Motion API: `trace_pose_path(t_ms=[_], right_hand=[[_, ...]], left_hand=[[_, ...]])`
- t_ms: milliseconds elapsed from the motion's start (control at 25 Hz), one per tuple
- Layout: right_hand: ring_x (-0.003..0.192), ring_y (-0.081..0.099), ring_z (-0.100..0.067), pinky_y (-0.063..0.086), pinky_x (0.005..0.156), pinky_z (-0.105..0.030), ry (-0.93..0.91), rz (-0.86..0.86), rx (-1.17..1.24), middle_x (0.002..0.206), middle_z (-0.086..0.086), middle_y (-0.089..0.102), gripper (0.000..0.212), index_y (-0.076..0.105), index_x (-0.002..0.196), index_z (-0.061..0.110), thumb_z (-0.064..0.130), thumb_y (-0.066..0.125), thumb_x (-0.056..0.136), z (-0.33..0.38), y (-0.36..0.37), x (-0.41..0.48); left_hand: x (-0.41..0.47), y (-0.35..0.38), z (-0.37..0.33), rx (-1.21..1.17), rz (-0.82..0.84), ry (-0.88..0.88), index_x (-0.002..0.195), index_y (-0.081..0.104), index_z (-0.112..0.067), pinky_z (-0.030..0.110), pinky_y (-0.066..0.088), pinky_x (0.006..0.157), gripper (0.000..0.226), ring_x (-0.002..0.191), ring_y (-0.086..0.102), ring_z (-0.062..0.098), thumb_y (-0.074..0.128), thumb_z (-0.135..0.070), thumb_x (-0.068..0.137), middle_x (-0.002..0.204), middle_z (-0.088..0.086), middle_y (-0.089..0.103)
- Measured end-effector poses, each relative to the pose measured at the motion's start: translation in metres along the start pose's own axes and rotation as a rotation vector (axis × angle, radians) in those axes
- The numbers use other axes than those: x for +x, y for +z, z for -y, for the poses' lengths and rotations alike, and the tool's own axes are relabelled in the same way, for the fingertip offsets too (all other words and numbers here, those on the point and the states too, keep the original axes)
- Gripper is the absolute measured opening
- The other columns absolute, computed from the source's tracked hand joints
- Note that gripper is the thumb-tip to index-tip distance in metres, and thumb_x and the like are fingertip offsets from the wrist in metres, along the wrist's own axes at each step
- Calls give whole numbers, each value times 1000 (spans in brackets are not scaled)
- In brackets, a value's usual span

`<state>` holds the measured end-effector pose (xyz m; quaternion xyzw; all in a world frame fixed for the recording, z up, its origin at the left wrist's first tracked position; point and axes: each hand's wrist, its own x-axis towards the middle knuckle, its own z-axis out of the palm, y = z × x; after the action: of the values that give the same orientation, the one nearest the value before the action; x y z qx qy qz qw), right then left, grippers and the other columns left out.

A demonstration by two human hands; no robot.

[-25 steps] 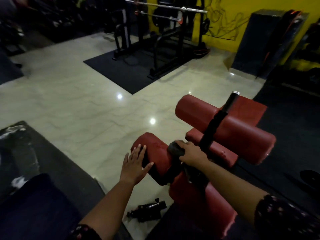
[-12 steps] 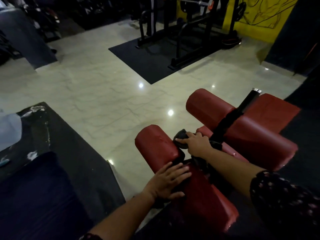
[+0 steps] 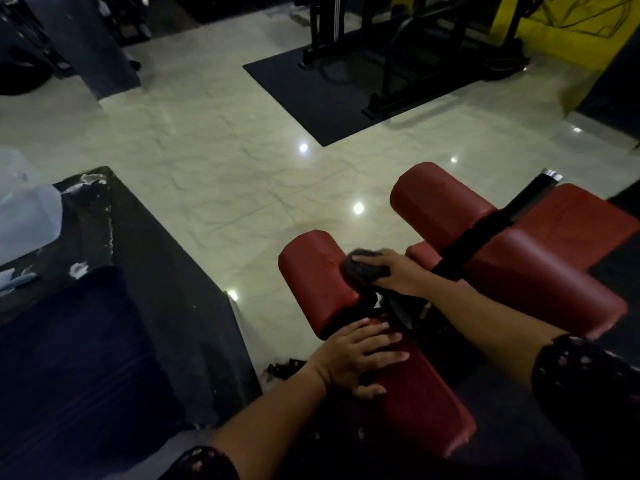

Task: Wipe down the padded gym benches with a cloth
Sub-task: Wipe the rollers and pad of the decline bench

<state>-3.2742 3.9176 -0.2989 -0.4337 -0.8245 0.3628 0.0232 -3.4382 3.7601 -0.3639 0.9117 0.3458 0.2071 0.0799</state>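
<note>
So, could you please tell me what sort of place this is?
Most likely a gym: red padded rollers of an exercise bench, a black weight rack on a rubber mat across the tiled floor, and the right hand holding a dark cloth on one roller.

Near roller pad (image 3: 311, 282), far roller pad (image 3: 436, 206), seat pad (image 3: 426, 403): red vinyl-look cover, smooth, dull sheen, small marks on the near one. Cloth (image 3: 363, 270): dark grey, soft, matt, bunched. Post (image 3: 485, 233): black matt wrap, with a shiny metal cap (image 3: 550, 175). Floor (image 3: 207, 161): pale marble-look tile, high gloss, lamp glints. Far mat (image 3: 311, 88): black, rubber-look, matt. Left mat (image 3: 166, 271): dark, matt, rough white scrapes. Sleeve (image 3: 581, 375): dark printed fabric. Container (image 3: 24, 216): translucent plastic.
</note>
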Motion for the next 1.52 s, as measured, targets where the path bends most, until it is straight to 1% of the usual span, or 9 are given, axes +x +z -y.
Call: trace_pose_path(t_ms=[120,360,600,720,840,1000,1200,1360,1520], right_hand=[[120,48,-26,38,101,-30,-25,-127,-40,140,-4,43,67,49,137,44,5,60,85,27,20,14],[120,46,-22,41,103,-35,-109,-9,-154,141,-3,40,72,55,131,46,0,65,77,-9,19,-45],[121,50,-27,44,101,-39,-100,-62,-159,142,-6,44,72,55,132,43,3,68,74,-16,30,-52],[122,45,-19,37,101,-24,-20,-101,-88,140,-2,41,73,46,139,40,0,65,81,-14,29,-49],[118,47,-20,32,88,-11,135,-120,33,130,-6,42,68,41,145,30,1,63,88,-9,25,-30],[109,56,-22,43,93,-28,69,-70,135,128,-8,54,63,49,141,28,0,65,86,-8,11,25],[110,59,-27,48,90,-28,65,-13,261,123,-10,60,62,46,144,29,9,64,88,4,-5,97],[104,60,-35,52,90,-37,-49,37,163,127,-16,56,72,39,146,34,2,58,85,-6,-1,90],[111,54,-37,46,94,-32,-155,17,51,136,-16,42,77,30,149,36,6,60,85,-34,19,30]], left_hand=[[-1,2,2,6,-17,11,141,51,-26,43,26,119,59,142,38,24,32,-60,97,148,1,49],[0,5,1,-31,-90,38,142,47,-28,41,25,119,58,137,45,25,30,-61,97,143,2,54],[-1,8,4,-17,-117,64,140,51,-26,41,23,120,59,136,44,25,30,-61,97,142,3,55],[-2,11,4,-17,-125,67,137,57,-25,40,22,120,60,136,45,25,31,-60,97,141,3,56],[-2,14,6,-54,-159,68,138,55,-27,41,27,118,58,137,45,24,31,-61,97,142,2,55],[-1,8,1,-79,-130,-20,137,56,-29,43,21,120,56,140,41,20,37,-61,94,142,-4,55],[2,2,-37,-37,-64,-456,141,47,-39,55,2,119,57,149,22,15,41,-61,89,153,-14,40],[27,14,-85,-147,-130,-1148,152,17,-47,52,4,121,74,150,-8,11,31,-71,83,163,-14,-2],[68,16,-106,-299,-193,-1678,153,-13,-39,53,13,120,97,151,-10,21,46,-71,83,163,-6,-20]])
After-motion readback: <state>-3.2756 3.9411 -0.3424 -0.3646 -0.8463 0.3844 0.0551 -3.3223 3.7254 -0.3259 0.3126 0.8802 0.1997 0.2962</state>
